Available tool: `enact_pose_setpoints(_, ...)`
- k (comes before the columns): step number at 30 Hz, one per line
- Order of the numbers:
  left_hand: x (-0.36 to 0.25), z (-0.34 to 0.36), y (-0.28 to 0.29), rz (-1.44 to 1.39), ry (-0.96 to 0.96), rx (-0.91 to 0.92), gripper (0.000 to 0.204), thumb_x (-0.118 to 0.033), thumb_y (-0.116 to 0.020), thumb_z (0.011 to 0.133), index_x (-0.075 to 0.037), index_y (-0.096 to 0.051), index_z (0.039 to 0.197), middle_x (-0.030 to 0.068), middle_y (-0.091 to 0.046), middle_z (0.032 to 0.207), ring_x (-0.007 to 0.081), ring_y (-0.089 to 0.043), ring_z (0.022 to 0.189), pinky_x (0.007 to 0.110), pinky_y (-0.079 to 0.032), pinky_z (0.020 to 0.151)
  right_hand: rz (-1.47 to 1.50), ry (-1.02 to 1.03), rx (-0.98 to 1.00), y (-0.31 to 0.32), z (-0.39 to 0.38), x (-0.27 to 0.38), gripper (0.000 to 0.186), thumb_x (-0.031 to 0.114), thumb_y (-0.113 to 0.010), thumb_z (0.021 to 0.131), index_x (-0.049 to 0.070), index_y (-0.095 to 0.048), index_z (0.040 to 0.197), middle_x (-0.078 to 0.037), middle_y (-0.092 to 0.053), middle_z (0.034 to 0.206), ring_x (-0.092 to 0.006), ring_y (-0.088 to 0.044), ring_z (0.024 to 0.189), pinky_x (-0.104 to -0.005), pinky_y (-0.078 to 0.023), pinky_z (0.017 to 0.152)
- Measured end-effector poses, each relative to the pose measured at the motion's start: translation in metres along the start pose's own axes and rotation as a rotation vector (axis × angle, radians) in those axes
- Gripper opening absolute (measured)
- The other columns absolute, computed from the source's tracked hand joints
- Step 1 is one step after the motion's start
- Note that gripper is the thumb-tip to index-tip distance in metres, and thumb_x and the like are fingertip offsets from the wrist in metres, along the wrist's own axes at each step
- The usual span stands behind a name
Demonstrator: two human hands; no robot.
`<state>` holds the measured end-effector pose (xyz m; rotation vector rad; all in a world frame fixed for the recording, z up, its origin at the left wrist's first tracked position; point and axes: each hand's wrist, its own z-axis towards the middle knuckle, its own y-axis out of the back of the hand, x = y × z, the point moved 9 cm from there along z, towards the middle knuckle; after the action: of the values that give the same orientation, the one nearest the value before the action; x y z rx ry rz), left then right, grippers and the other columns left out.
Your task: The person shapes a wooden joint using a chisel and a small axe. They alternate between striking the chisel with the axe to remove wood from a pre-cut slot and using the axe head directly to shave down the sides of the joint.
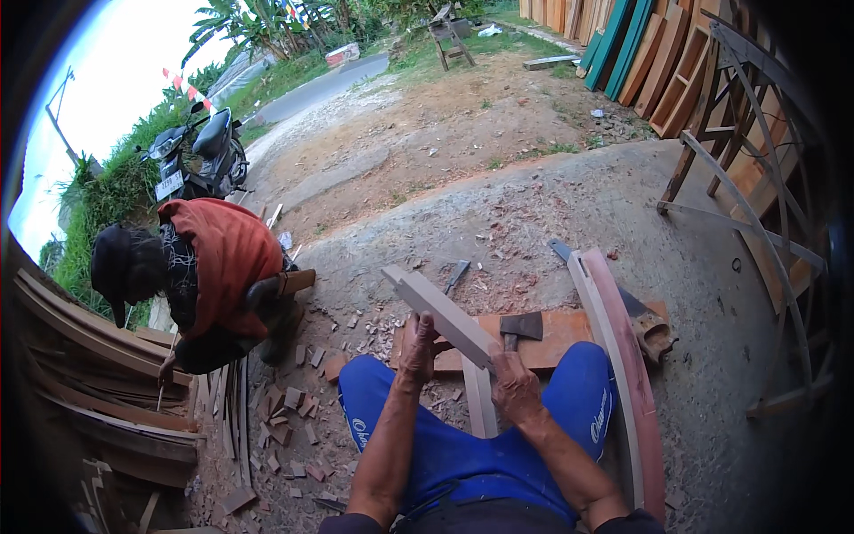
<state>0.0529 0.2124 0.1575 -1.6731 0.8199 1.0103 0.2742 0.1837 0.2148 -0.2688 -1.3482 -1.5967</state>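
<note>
A pale, notched wooden piece (442, 307) slants in front of me above my knees. My left hand (418, 349) is closed around its left side, near the middle. At its lower right end, my right hand (516, 384) grips it with curled fingers. Just beyond that end, an axe (523, 326) lies on a reddish board (560, 331); its handle is mostly hidden. Between my legs a second light wooden strip (479, 396) points toward me. Beyond the held piece, a chisel-like tool (456, 277) rests on the ground.
Long curved timbers (614, 338) lie along my right leg, beside a saw-like tool with a wooden handle (656, 336). Offcuts (283, 418) litter the ground at left. Another person in a red top (227, 245) crouches by stacked planks (107, 383). A curved frame (756, 205) stands at right.
</note>
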Motion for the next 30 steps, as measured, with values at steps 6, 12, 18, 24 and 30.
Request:
enact_pose_setpoints(6, -0.016, 0.017, 0.012, -0.065, -0.043, -0.18, 0.042, -0.005, -0.073, 0.087, -0.004, -0.057, 0.126, 0.011, -0.064, 0.114, 0.0272, -0.067, 0.106, 0.047, -0.059, 0.086, 0.017, -0.13, -0.062, -0.03, -0.002, -0.075, 0.062, 0.008, -0.056, 0.091, 0.01, -0.042, 0.152, -0.03, -0.054, 0.127, -0.0475, -0.057, 0.118, -0.0531, -0.048, 0.102)
enact_pose_setpoints(12, -0.015, 0.013, 0.025, -0.024, -0.155, -0.154, 0.062, -0.001, -0.076, 0.084, -0.003, -0.051, 0.14, 0.0094, -0.061, 0.128, 0.0247, -0.063, 0.116, 0.043, -0.053, 0.1, 0.055, -0.892, 0.221, -0.088, -0.037, -0.18, 0.078, 0.023, -0.07, 0.085, 0.008, -0.033, 0.153, -0.028, -0.044, 0.142, -0.0481, -0.048, 0.13, -0.0535, -0.04, 0.111)
enact_pose_setpoints(18, 0.001, 0.013, 0.022, 0.117, -0.291, -0.13, 0.066, -0.002, -0.075, 0.084, -0.001, -0.05, 0.145, 0.0123, -0.055, 0.145, 0.0247, -0.056, 0.129, 0.038, -0.048, 0.107, -0.074, -0.876, 0.276, -0.115, -0.054, -0.182, 0.082, 0.023, -0.08, 0.08, 0.009, -0.033, 0.146, -0.025, -0.043, 0.134, -0.0503, -0.051, 0.126, -0.0551, -0.045, 0.105)
enact_pose_setpoints(24, 0.009, 0.009, 0.022, 0.367, -0.3, -0.141, 0.046, -0.009, -0.076, 0.086, -0.001, -0.061, 0.129, 0.0102, -0.067, 0.122, 0.0212, -0.065, 0.109, 0.036, -0.052, 0.093, 0.026, -0.901, 0.258, -0.128, -0.054, -0.197, 0.075, 0.015, -0.074, 0.075, 0.006, -0.036, 0.14, -0.026, -0.044, 0.135, -0.0498, -0.057, 0.119, -0.0537, -0.048, 0.102)
enact_pose_setpoints(30, -0.005, -0.026, -0.011, 0.942, -0.507, -0.144, 0.025, -0.015, -0.072, 0.091, 0.002, -0.067, 0.109, 0.0098, -0.071, 0.097, 0.0218, -0.067, 0.091, 0.038, -0.052, 0.08, 0.108, -1.004, 0.108, -0.126, -0.055, -0.213, 0.063, 0.021, -0.073, 0.077, 0.002, -0.043, 0.129, -0.028, -0.056, 0.124, -0.0468, -0.059, 0.116, -0.0537, -0.048, 0.1)
